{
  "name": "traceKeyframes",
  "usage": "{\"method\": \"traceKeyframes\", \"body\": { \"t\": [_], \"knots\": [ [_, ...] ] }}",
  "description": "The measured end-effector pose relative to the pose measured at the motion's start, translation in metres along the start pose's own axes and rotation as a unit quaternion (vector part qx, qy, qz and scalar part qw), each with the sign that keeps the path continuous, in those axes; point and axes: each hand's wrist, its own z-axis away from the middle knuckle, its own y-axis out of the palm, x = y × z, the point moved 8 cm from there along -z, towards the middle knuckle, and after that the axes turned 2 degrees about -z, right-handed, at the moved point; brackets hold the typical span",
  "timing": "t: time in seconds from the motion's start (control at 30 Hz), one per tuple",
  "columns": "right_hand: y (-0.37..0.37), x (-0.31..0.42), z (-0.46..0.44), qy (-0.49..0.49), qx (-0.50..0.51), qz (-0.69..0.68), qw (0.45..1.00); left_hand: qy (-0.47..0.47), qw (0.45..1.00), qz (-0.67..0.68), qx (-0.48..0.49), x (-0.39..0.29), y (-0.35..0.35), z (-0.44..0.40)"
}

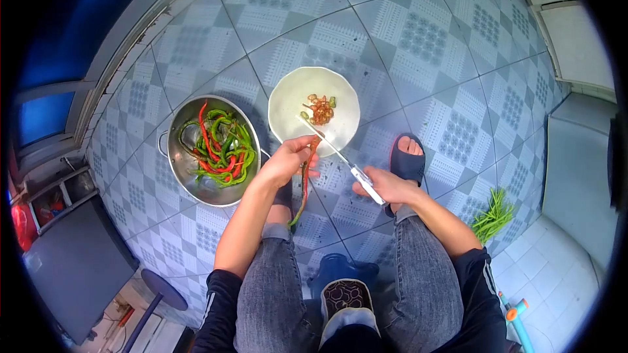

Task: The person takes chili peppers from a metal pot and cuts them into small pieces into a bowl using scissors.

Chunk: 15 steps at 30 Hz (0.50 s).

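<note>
My left hand [289,158] is closed on a long red chili pepper [305,180], whose greenish end hangs down toward my knees. In my right hand [390,186] is a pair of scissors [366,184] with white handles, the fingers wrapped around them. Their blades reach up and left over the rim of a cream bowl [284,95], close to the pepper's upper end. Reddish and green cut pieces of pepper [321,110] lie in that bowl. Left of it, a metal pot [190,186] contains several long green and red chili peppers [226,147].
Patterned grey-blue tiles [418,39] cover the floor. A bunch of thin green stalks [494,217] lies at the right. A dark stand [78,261] is at the lower left, and a blue stool [340,268] shows between my legs.
</note>
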Motion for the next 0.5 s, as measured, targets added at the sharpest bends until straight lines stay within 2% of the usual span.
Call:
{"method": "traceKeyframes", "body": {
  "t": [0.27,0.37,0.43,0.5],
  "knots": [
    [0.003,-0.008,-0.009,0.017,-0.019,-0.041,0.999,-0.012,0.999,-0.025,-0.04,-0.003,-0.008,-0.002],
    [0.001,-0.001,-0.003,0.031,-0.012,-0.065,0.997,-0.016,0.999,-0.016,-0.042,-0.002,-0.009,-0.001],
    [0.006,-0.005,0.0,0.059,0.03,-0.117,0.991,-0.009,0.998,-0.014,-0.052,-0.006,-0.009,0.002],
    [0.007,-0.01,-0.003,0.024,0.012,-0.073,0.997,-0.004,0.998,-0.001,-0.058,-0.005,-0.011,0.001]
  ]
}}
